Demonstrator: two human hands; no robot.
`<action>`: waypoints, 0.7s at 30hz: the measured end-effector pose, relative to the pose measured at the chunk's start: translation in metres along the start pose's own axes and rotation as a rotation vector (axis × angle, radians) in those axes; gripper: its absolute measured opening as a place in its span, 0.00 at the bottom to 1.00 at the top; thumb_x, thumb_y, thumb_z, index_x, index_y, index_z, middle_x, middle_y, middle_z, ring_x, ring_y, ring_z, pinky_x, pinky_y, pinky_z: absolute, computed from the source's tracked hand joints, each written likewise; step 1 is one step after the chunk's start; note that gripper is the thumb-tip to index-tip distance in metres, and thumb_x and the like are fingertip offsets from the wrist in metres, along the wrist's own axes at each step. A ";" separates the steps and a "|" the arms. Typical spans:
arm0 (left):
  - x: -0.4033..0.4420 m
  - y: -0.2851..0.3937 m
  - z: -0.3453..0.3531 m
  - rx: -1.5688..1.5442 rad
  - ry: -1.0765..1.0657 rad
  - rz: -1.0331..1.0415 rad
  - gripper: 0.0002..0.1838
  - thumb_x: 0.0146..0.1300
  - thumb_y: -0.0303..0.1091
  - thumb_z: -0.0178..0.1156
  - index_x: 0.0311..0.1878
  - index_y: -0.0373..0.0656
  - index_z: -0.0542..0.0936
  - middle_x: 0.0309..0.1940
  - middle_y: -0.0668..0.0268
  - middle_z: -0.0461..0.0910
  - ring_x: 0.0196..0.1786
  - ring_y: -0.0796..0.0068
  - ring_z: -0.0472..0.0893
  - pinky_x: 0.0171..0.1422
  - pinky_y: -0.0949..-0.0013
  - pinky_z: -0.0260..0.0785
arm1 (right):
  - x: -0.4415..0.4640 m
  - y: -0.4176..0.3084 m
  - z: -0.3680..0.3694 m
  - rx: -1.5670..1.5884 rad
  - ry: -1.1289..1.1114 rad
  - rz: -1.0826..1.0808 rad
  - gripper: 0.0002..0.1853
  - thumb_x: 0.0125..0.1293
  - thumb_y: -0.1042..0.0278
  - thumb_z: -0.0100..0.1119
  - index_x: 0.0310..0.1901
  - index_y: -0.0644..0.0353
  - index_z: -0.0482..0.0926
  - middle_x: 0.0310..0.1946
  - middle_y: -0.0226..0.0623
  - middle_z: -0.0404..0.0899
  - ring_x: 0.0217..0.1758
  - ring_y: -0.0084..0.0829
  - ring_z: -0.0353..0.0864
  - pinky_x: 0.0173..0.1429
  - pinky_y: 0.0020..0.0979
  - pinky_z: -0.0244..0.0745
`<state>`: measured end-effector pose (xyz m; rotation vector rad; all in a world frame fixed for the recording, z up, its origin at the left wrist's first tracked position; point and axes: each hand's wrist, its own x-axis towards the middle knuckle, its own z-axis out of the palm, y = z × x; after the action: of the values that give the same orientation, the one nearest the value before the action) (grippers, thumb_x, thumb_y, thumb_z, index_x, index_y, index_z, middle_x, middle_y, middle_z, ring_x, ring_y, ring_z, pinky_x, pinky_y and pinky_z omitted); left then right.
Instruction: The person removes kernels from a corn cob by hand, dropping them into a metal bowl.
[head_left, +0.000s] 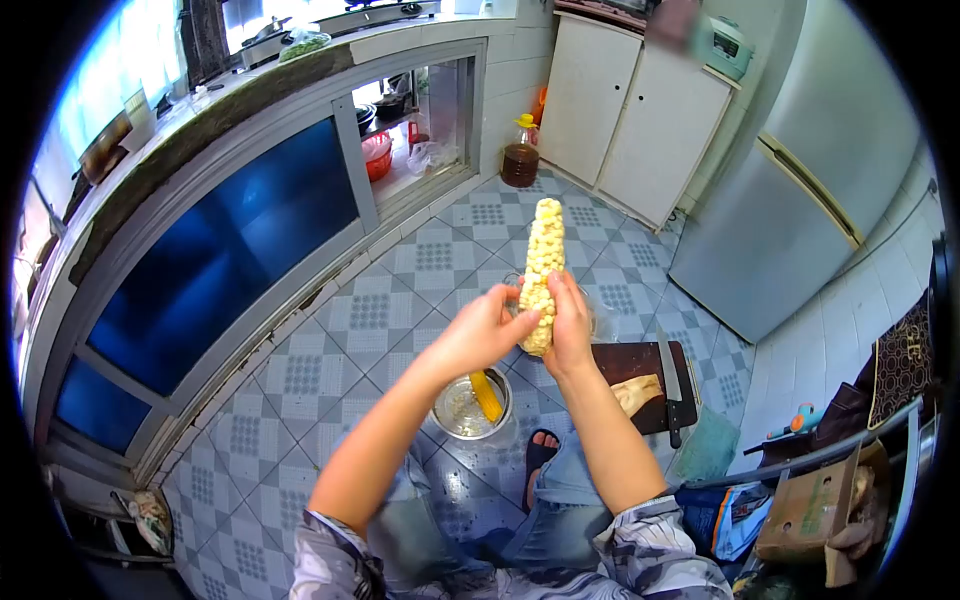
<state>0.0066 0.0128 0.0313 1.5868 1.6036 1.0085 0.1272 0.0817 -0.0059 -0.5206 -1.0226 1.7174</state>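
A pale yellow corn cob [544, 250] stands nearly upright between my two hands, its kernels bare of husk. My left hand [492, 328] grips its lower left side, thumb across the front. Against the lower right side, my right hand [570, 325] is closed with its thumb pointing up. Below my left hand a metal bowl [440, 415] rests on the floor with a deeper yellow piece of corn [487, 397] in it. Behind the cob, a clear container or bag [600, 315] is mostly hidden by my hands.
Right of my hands, a dark cutting board [620, 360] carries a knife [671, 385] and a pale flat piece of food [636, 393]. A bottle of brown liquid [520, 155] stands by white cabinets [590, 90]. A fridge [790, 200] and a cardboard box [810, 510] line the right.
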 end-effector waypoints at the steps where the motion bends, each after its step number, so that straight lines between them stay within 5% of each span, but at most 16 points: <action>1: -0.002 -0.006 0.005 -0.049 -0.025 -0.010 0.28 0.63 0.42 0.58 0.58 0.30 0.66 0.22 0.70 0.72 0.24 0.84 0.69 0.27 0.75 0.63 | -0.001 0.001 0.002 -0.002 0.006 -0.003 0.16 0.69 0.60 0.47 0.52 0.61 0.69 0.40 0.33 0.75 0.41 0.21 0.75 0.45 0.23 0.71; 8: -0.014 -0.030 0.009 -0.219 -0.015 0.100 0.30 0.62 0.36 0.56 0.60 0.26 0.59 0.24 0.64 0.74 0.27 0.79 0.72 0.32 0.72 0.66 | -0.001 0.004 0.018 -0.106 -0.042 0.019 0.22 0.68 0.61 0.50 0.60 0.63 0.65 0.46 0.29 0.73 0.46 0.18 0.72 0.49 0.22 0.68; 11: -0.019 -0.034 0.000 -0.382 -0.012 0.099 0.26 0.63 0.30 0.53 0.62 0.31 0.59 0.27 0.72 0.68 0.29 0.87 0.67 0.33 0.79 0.62 | 0.005 0.014 0.027 -0.128 -0.085 0.067 0.25 0.68 0.61 0.50 0.63 0.62 0.62 0.48 0.30 0.72 0.47 0.19 0.72 0.50 0.21 0.68; 16: -0.020 -0.041 -0.004 -0.095 0.115 0.002 0.25 0.62 0.28 0.46 0.61 0.30 0.58 0.35 0.59 0.76 0.37 0.70 0.76 0.43 0.70 0.68 | 0.013 0.031 0.033 -0.169 -0.185 0.136 0.25 0.69 0.61 0.46 0.65 0.60 0.58 0.46 0.39 0.75 0.46 0.27 0.76 0.50 0.27 0.73; 21: -0.018 -0.046 -0.007 -0.130 0.101 -0.016 0.25 0.63 0.28 0.43 0.61 0.27 0.55 0.46 0.47 0.74 0.50 0.57 0.75 0.55 0.64 0.65 | 0.015 0.034 0.038 -0.121 -0.211 0.168 0.26 0.70 0.61 0.45 0.66 0.60 0.56 0.47 0.41 0.75 0.47 0.28 0.77 0.52 0.28 0.73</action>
<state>-0.0209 -0.0044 -0.0070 1.4540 1.5810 1.1761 0.0750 0.0768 -0.0116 -0.5223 -1.2693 1.8974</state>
